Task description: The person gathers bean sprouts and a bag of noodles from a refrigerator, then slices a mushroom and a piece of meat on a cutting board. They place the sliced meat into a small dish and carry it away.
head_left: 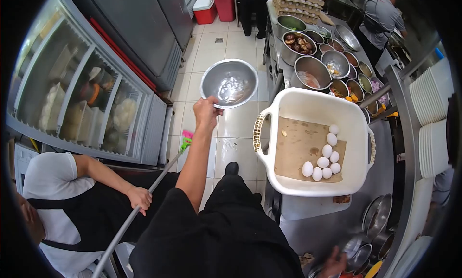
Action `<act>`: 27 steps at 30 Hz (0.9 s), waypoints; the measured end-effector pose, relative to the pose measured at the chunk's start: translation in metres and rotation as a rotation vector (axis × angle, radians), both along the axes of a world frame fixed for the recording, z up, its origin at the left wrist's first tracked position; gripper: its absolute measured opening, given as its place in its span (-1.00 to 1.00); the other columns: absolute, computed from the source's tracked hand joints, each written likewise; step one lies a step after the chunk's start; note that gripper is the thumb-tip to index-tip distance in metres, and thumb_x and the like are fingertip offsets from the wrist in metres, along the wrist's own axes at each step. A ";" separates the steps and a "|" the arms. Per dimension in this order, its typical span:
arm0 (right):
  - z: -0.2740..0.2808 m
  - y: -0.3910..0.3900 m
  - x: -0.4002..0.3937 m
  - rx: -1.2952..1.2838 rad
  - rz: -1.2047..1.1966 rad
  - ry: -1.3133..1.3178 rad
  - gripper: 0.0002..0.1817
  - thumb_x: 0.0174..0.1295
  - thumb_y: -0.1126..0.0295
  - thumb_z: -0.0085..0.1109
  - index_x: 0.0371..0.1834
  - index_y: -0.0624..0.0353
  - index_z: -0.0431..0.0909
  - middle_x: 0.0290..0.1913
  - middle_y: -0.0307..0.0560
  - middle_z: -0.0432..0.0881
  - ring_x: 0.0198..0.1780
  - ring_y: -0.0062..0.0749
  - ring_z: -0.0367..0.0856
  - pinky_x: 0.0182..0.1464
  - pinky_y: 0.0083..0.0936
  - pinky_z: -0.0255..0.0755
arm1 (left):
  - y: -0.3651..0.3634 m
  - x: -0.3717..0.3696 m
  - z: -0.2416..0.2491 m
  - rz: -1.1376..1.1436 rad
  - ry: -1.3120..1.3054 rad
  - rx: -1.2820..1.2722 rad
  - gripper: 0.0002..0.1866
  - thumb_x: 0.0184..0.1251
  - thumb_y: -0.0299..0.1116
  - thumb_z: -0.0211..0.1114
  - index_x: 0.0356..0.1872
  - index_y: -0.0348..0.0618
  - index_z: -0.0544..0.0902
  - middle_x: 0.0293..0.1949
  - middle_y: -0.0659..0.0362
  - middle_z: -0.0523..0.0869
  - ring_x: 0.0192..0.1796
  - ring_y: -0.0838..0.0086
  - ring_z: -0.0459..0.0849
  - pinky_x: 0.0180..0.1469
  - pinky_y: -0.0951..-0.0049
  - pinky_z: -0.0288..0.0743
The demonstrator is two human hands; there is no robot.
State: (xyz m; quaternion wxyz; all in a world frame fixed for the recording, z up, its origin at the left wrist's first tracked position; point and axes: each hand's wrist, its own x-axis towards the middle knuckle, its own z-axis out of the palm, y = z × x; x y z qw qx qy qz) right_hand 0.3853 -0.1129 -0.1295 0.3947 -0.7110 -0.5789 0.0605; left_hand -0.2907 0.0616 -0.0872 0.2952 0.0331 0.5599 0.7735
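A shiny metal bowl [230, 85] is held out over the tiled floor. My left hand [207, 113] is closed on its near rim, and bright reflections show inside it. Low on the right, my right hand [333, 265] is blurred beside several metal bowls and pans [358, 254]; I cannot make out whether its fingers hold anything. Between the hands, on the steel counter, stands a white two-handled tub [317, 187]. Several white eggs [324, 162] lie in it on brown cardboard [298, 143].
Metal pots of food [313, 71] and stacked egg trays [298, 3] stand beyond the tub. At left, a co-worker [53, 215] grips a long pole [159, 181] beside a glass-door fridge [77, 85]. Stacked white plates [433, 143] line the right shelf. Another person [382, 18] works at the far right.
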 end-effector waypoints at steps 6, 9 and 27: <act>-0.023 -0.012 -0.107 -0.434 0.059 -0.486 -0.65 0.25 0.21 0.27 -0.43 0.33 0.51 -0.44 0.25 0.53 -0.46 0.03 0.43 -0.31 -0.17 0.36 | -0.051 -0.064 -0.005 0.116 -0.016 0.005 -0.89 -0.01 -0.62 0.17 -0.41 -0.34 0.48 -0.63 0.07 0.54 -0.73 0.37 0.47 -0.72 0.42 0.35; -0.020 -0.003 -0.131 -0.544 -0.112 -0.607 -0.63 0.33 0.19 0.20 -0.33 0.39 0.54 -0.37 0.19 0.57 -0.31 -0.10 0.53 -0.16 -0.29 0.41 | -0.066 -0.099 -0.007 0.170 0.002 0.000 -0.91 -0.01 -0.60 0.18 -0.44 -0.30 0.48 -0.66 0.12 0.49 -0.75 0.37 0.43 -0.71 0.41 0.35; 0.263 0.269 -0.592 -0.345 1.381 0.014 -0.48 0.22 0.34 0.28 0.23 0.29 0.44 0.00 -0.07 0.62 -0.06 -0.46 0.56 -0.09 -0.56 0.46 | -0.108 -0.205 0.058 0.226 0.035 0.113 -0.90 -0.01 -0.61 0.20 -0.42 -0.40 0.58 -0.66 0.05 0.62 -0.81 0.45 0.49 -0.83 0.50 0.30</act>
